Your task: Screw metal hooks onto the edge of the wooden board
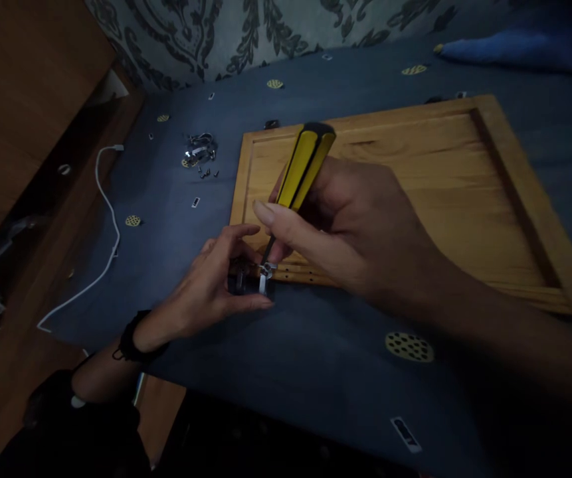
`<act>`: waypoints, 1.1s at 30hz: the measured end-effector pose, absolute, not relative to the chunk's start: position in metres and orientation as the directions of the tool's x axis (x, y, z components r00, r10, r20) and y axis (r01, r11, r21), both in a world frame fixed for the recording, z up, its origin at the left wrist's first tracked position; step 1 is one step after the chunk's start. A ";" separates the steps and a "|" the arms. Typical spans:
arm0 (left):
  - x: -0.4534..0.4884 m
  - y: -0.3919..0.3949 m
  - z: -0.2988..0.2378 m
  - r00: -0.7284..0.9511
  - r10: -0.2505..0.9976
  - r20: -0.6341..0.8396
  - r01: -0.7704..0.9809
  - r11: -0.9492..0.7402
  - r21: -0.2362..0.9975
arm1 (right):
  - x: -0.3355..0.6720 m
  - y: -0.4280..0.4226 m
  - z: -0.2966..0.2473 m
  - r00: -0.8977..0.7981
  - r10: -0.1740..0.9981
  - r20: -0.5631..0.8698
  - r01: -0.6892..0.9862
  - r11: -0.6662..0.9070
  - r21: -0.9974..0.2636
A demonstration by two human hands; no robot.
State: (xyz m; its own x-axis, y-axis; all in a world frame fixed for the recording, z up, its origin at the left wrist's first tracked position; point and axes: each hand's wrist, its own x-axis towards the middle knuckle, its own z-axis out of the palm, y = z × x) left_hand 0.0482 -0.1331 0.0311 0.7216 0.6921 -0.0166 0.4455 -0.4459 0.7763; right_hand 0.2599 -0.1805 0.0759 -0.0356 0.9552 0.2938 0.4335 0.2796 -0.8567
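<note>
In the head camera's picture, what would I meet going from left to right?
White cable → left hand → yellow-and-black screwdriver handle → blue cloth-like bundle at the far right.

Dim light, blackened corners, slight blur

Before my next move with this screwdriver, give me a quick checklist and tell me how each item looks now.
1. Right hand wrapped around the screwdriver handle: ok.
2. Shaft pointing down at the metal fitting by the wooden panel's near edge: ok.
3. Tip seated: cannot tell, too small and dim.
4. Left hand holding the fitting firmly: cannot tell; it's close around it.
5. White cable clear of both hands: ok.
6. Lighting: not ok, dim.
</note>
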 end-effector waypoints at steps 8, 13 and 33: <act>0.048 -0.133 0.031 0.742 0.670 -0.021 0.432 -0.455 0.779 | 0.260 -0.179 0.070 -0.104 0.950 0.295 0.461 0.308 -0.832; 0.049 -0.133 0.031 0.748 0.664 -0.023 0.423 -0.450 0.786 | 0.262 -0.179 0.070 -0.111 0.949 0.294 0.475 0.311 -0.823; 0.049 -0.133 0.033 0.748 0.663 0.017 0.407 -0.478 0.779 | 0.266 -0.179 0.076 -0.108 0.949 0.295 0.535 0.305 -0.788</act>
